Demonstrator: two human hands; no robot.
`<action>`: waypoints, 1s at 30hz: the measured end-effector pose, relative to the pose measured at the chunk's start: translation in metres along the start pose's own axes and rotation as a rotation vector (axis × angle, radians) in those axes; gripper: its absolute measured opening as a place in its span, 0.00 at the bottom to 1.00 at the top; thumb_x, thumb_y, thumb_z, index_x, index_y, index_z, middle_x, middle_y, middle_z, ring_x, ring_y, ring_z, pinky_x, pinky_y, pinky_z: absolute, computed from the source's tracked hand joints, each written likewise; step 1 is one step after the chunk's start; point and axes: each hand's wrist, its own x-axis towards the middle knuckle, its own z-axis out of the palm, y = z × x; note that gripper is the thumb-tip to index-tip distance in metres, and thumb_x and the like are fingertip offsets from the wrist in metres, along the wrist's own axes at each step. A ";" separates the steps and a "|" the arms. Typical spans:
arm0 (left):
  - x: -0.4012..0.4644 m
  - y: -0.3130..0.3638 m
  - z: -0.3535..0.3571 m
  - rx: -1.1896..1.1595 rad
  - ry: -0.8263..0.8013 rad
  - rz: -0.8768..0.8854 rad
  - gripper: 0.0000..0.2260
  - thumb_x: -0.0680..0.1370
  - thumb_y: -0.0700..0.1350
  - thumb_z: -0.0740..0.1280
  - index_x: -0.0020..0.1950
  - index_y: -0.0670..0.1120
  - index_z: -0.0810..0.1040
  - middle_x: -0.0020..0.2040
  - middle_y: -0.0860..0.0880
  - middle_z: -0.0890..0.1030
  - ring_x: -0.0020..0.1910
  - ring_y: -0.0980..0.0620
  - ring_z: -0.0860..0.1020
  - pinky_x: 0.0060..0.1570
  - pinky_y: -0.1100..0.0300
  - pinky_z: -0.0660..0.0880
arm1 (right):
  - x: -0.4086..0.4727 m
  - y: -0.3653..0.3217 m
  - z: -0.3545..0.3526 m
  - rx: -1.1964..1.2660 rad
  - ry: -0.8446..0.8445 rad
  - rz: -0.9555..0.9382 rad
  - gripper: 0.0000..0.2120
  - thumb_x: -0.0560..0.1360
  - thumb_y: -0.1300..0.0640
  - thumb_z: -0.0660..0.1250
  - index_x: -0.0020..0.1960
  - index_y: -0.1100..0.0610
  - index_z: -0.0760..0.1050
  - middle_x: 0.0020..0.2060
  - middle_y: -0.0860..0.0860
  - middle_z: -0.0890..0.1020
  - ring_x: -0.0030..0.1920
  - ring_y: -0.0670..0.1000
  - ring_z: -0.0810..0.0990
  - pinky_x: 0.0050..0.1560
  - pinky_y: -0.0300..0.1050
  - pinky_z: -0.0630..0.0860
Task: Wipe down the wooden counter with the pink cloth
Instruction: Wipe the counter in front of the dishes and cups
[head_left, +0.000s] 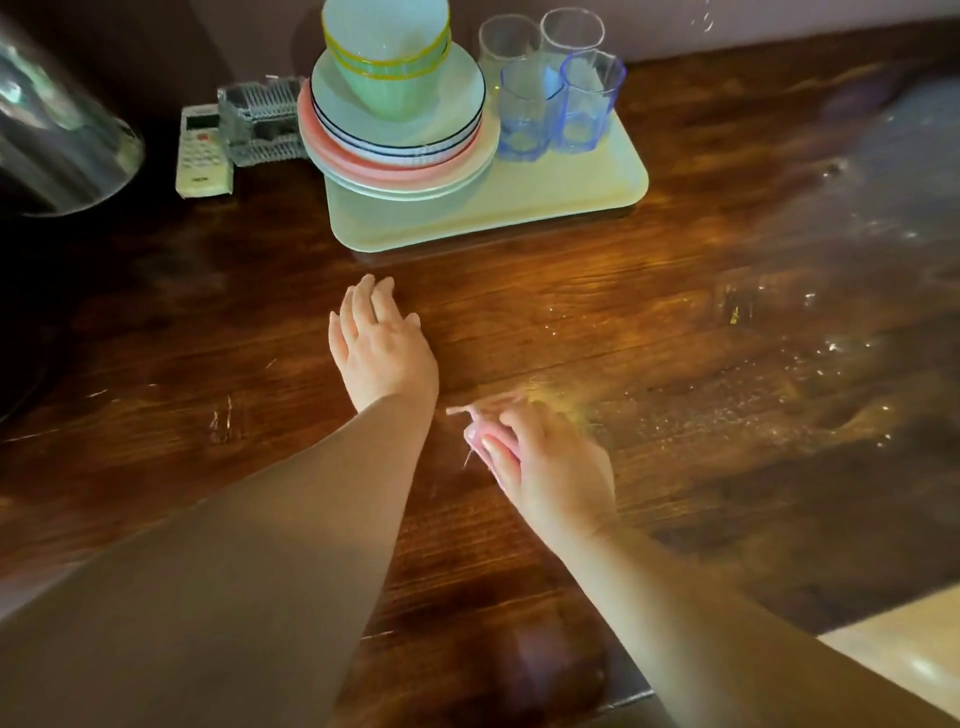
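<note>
On the desk (597, 322) a tray (545, 197) holds stacked plates (400, 150) topped with bowls (387, 57), plus four empty glasses (550, 98). The left hand (382, 345) lies flat, fingers spread; the right hand (545, 467) is closed around the pink cloth (485, 434), pressing it to the wood
</note>
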 end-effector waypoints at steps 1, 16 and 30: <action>0.003 0.002 0.006 -0.013 0.004 -0.022 0.19 0.84 0.46 0.57 0.76 0.48 0.64 0.78 0.48 0.63 0.78 0.49 0.56 0.78 0.51 0.47 | 0.018 0.001 0.003 -0.017 0.031 0.055 0.11 0.79 0.46 0.68 0.48 0.54 0.78 0.41 0.47 0.82 0.35 0.49 0.80 0.30 0.38 0.70; -0.001 -0.002 0.020 0.070 0.071 -0.020 0.19 0.84 0.52 0.55 0.73 0.48 0.69 0.74 0.47 0.69 0.76 0.47 0.62 0.76 0.46 0.54 | 0.089 0.020 0.011 0.094 -0.097 0.123 0.15 0.83 0.40 0.54 0.56 0.47 0.75 0.52 0.42 0.80 0.45 0.46 0.80 0.40 0.43 0.78; 0.001 0.003 0.015 0.103 0.053 -0.059 0.25 0.82 0.58 0.48 0.75 0.51 0.68 0.76 0.49 0.67 0.77 0.49 0.61 0.77 0.48 0.53 | 0.152 0.043 0.012 0.097 -0.122 -0.093 0.17 0.83 0.43 0.59 0.63 0.53 0.77 0.49 0.50 0.77 0.47 0.52 0.77 0.43 0.47 0.75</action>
